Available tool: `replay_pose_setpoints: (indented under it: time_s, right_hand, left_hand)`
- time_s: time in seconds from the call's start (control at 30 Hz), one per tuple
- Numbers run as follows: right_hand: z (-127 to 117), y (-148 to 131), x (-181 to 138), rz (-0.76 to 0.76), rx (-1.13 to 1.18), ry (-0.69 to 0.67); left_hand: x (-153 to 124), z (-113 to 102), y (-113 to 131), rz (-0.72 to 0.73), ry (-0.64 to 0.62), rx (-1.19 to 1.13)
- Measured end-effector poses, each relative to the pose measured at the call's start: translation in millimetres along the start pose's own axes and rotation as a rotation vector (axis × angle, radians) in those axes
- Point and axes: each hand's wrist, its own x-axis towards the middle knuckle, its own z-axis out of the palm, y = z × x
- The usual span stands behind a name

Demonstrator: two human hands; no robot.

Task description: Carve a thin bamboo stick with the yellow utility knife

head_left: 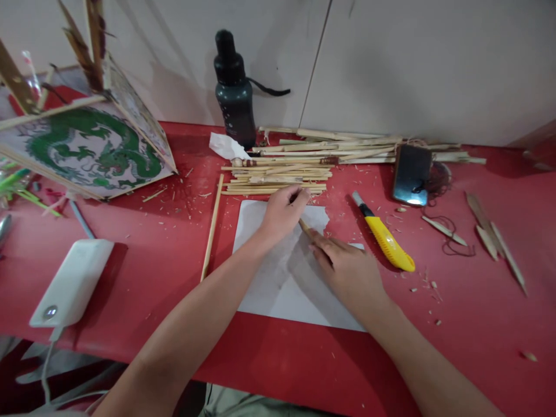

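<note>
A sheet of white paper (264, 289) with a torn upper right edge lies under my hands. My right hand (347, 263) is closed around a slim, pointed wooden stick (304, 226), its tip directed up and left over the paper. My left hand (284, 211) rests at the sheet's upper part, fingers curled together close to that tip; whatever they pinch is hidden. Just beyond it lies a row of short thin bamboo sticks (278, 180). A longer single stick (212, 229) lies left of the paper. To the right is a yellow box cutter (386, 238).
A dark bottle (237, 104) stands by the wall, beside long split sticks (365, 145). A phone (412, 174), thread and carved wooden pieces (484, 223) lie right. Left are a dragon-painted box (87, 145) and a white power bank (73, 284) with a cable. Shavings are scattered about.
</note>
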Motion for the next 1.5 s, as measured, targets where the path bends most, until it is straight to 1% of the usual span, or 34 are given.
replay_pose_setpoints:
  time_s: [0.1, 0.33, 0.53, 0.7, 0.87, 0.97, 1.13, 1.37, 1.5]
  right_hand:
    - [0, -3, 3, 0.014, -0.065, -0.032]
    - [0, -9, 5, -0.022, -0.187, -0.126]
    - [-2, -15, 5, -0.037, -0.228, -0.150]
    - [-3, -17, 5, -0.022, -0.239, -0.136]
    - [-7, -18, 4, -0.043, -0.244, -0.168]
    - [-8, -18, 4, -0.037, -0.242, -0.159]
    - [-8, -19, 5, 0.002, -0.181, -0.159]
    - [2, -9, 6, 0.034, 0.052, -0.020]
    - [3, -7, 8, 0.052, 0.137, 0.006]
  left_hand:
    - [0, 0, 0, 0.008, 0.002, 0.003]
    - [-1, 0, 1, 0.007, 0.008, 0.023]
    - [-1, 0, -1, -0.004, 0.013, 0.015]
    - [-1, 0, -1, 0.017, 0.010, -0.015]
    - [-1, 0, -1, -0.023, 0.036, -0.009]
    - [-1, 0, -2, 0.001, 0.027, -0.015]
    - [0, 1, -3, 0.008, 0.009, -0.034]
    - [-1, 0, 0, -0.005, 0.010, -0.026]
    - [-2, 0, 0, 0.003, 0.020, -0.029]
